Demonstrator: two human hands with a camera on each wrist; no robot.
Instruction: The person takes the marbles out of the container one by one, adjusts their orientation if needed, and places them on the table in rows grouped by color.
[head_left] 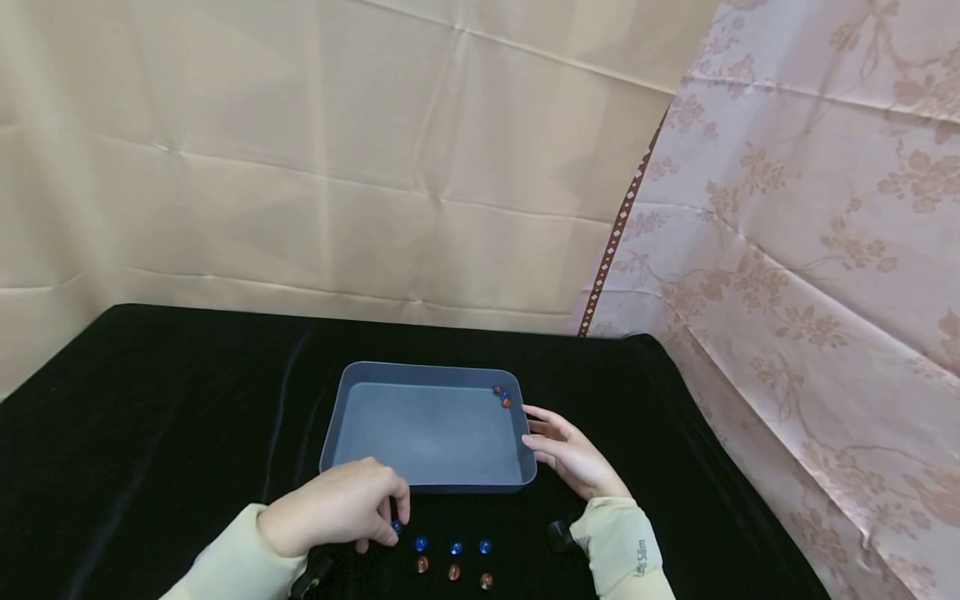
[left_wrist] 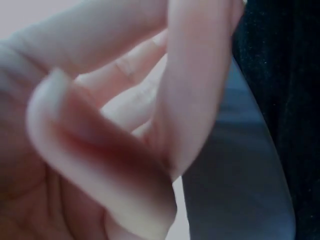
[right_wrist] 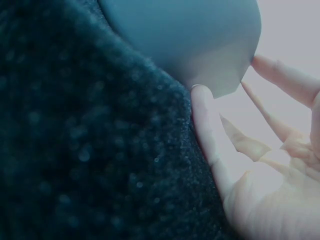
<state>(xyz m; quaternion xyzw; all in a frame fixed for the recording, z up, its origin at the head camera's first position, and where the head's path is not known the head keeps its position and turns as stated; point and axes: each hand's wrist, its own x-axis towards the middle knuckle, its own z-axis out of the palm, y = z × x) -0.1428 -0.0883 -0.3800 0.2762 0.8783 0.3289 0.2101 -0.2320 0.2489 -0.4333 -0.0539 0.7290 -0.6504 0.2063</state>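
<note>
My left hand (head_left: 348, 504) is at the front left of a grey-blue tray (head_left: 427, 425), its thumb and index finger pinching a blue marble (head_left: 397, 527). Up close in the left wrist view, the thumb and index finger meet; no marble shows there. Extended fingers of my right hand (head_left: 566, 454) touch the tray's right wall, as the right wrist view also shows, with the thumb (right_wrist: 204, 107) against the outside. Three blue marbles (head_left: 456, 547) lie in a row before the tray, with three amber marbles (head_left: 453, 572) in a row nearer me.
A few marbles (head_left: 506, 402), amber and blue, sit inside the tray at its back right corner. Black cloth (head_left: 187, 433) covers the table. Behind it hangs a cream curtain (head_left: 300, 167); a pink floral curtain (head_left: 787, 250) hangs at the right.
</note>
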